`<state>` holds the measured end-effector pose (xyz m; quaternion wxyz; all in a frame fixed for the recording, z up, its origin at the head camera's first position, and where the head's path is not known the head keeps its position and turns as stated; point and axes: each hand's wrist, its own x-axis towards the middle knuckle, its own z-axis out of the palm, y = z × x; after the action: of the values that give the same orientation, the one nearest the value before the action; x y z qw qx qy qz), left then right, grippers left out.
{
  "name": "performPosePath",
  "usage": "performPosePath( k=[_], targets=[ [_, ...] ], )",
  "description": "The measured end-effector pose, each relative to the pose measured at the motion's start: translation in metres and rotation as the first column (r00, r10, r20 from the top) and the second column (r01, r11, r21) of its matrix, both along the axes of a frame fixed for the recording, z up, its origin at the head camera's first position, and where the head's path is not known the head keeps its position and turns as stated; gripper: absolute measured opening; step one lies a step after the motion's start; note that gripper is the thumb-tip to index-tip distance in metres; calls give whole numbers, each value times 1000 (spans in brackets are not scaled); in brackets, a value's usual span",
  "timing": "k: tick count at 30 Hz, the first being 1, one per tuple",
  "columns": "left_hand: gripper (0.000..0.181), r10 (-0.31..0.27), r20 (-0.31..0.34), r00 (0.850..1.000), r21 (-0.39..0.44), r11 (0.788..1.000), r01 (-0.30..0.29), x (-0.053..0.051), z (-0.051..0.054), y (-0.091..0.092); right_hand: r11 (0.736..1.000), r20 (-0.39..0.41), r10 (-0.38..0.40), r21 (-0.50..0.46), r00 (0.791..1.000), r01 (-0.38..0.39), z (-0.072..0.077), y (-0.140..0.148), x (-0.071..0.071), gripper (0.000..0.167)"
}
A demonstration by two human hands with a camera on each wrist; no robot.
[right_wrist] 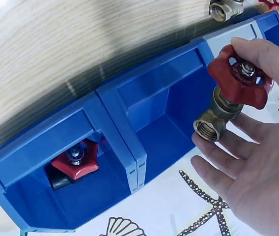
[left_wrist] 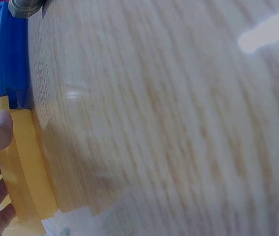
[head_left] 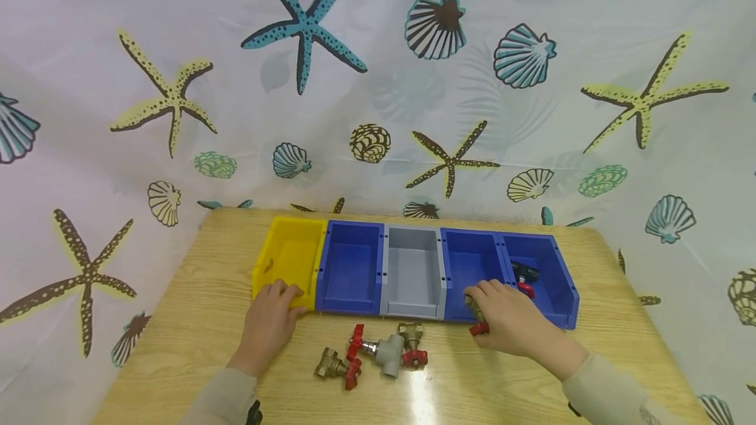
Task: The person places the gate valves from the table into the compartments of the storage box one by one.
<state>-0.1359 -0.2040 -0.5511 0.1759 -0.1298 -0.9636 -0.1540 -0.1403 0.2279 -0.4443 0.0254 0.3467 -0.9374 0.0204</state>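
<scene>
One valve (right_wrist: 221, 109), gripped by the right hand (head_left: 504, 317), slants wheel-end (right_wrist: 228, 81) toward the person (head_left: 608, 385); left hand (head_left: 268, 320) grips yellow bin (head_left: 298, 258).

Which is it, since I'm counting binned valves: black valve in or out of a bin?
In: the head view shows the black valve inside the rightmost blue bin.

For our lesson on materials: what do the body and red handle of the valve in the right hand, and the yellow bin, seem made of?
Valve body: probably brass; dull golden-brown metallic look, with cut threads inside.
Red handle: painted metal or plastic; glossy highlights fit either.
Yellow bin: likely moulded plastic, with thin, smooth, evenly coloured walls.
</scene>
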Motion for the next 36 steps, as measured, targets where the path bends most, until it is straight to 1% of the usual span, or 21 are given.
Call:
performPosePath(
  k=[4,9,13,17,20,26,30,33,36],
  targets=[
    [27,3,-4,1000,1,1000,-3,0,0,0,1000,-10,-10,24,1000,10,3,1,-7,65],
    [27,-4,-11,1000,8,1000,4,0,-1,2,998,-38,-10,59,999,12,4,4,-16,68],
    [28,-6,-23,1000,9,1000,6,0,-2,2,996,-35,-10,84,999,13,6,5,-25,67],
    [28,4,-5,1000,7,1000,-4,0,-3,2,994,-4,-20,103,1000,20,7,5,-34,63],
    [28,9,5,1000,7,1000,-9,0,-3,2,992,28,-37,118,999,33,6,4,-41,64],
    [29,4,-15,1000,6,1000,-4,2,0,2,991,52,-54,129,997,47,1,3,-56,65],
    [28,7,-5,1000,4,1000,-7,1,0,1,989,66,-71,133,995,61,1,1,-65,64],
    [28,12,5,1000,-1,1000,-12,0,0,1,986,94,-94,144,991,80,2,-2,-72,64],
    [28,14,-3,1000,-3,1000,-14,0,-1,1,981,124,-113,169,986,91,2,-6,-77,64]
  ],
)
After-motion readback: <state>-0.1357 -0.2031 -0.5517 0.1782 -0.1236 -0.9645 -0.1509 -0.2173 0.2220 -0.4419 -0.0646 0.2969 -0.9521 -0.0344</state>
